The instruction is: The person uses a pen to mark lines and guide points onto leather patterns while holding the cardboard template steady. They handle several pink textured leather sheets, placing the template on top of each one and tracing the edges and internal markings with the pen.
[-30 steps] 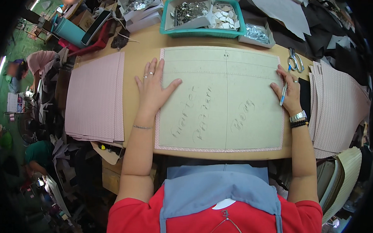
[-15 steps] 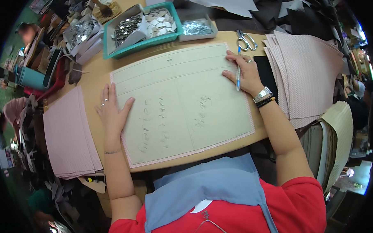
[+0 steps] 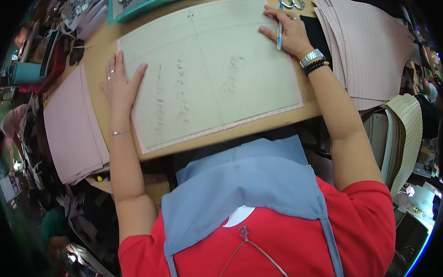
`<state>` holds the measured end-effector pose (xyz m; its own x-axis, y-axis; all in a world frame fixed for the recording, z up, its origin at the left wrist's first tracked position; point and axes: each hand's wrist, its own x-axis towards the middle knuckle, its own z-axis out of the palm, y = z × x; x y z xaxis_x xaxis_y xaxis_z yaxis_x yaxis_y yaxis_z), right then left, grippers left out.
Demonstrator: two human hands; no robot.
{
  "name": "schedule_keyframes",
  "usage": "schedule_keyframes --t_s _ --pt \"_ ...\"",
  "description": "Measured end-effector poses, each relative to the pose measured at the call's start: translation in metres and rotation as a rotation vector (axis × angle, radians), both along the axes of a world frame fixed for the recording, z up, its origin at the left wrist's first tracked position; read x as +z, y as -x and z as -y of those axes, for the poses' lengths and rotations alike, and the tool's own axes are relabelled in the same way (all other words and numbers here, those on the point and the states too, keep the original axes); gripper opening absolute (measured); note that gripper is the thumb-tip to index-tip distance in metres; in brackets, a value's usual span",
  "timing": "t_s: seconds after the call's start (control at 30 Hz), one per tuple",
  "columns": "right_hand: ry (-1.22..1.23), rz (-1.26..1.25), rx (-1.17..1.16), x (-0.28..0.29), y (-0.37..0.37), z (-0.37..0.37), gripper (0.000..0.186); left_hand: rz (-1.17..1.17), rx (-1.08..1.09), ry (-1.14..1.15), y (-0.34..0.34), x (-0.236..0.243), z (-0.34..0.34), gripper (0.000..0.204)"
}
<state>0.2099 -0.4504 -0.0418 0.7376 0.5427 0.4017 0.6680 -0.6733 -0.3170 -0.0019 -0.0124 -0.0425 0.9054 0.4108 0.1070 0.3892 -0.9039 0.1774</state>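
A pale greenish-white card template with handwriting lies on a pink textured sheet, whose edge shows as a narrow border around it. Flat at the template's left edge rests my left hand, fingers stretched out and thumb spread, holding nothing. At the upper right corner, my right hand presses on the template with its fingertips. A blue and silver pen is held in that hand, pointing toward me. Just beyond it lie scissors, partly cut off by the picture's top edge.
Stacks of pink textured sheets lie to the right and the left. A black piece sits beside my right hand. At the far left is a teal tray of small parts. Rolled or bent sheets stand at the right.
The view has tipped down toward me, so the table and hands appear higher in the picture. Both hands keep their places on the template, and the pen stays in my right hand.
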Motion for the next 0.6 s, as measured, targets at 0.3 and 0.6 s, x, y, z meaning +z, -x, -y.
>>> schedule_keyframes --t_s 0.3,0.6 --pt "0.106 0.068 -0.048 -0.002 0.004 0.002 0.052 0.158 -0.109 -0.123 0.000 0.007 0.013 0.083" --pt "0.048 -0.006 -0.011 0.007 0.011 -0.009 0.059 0.104 -0.137 0.122 -0.006 -0.006 0.076 0.079"
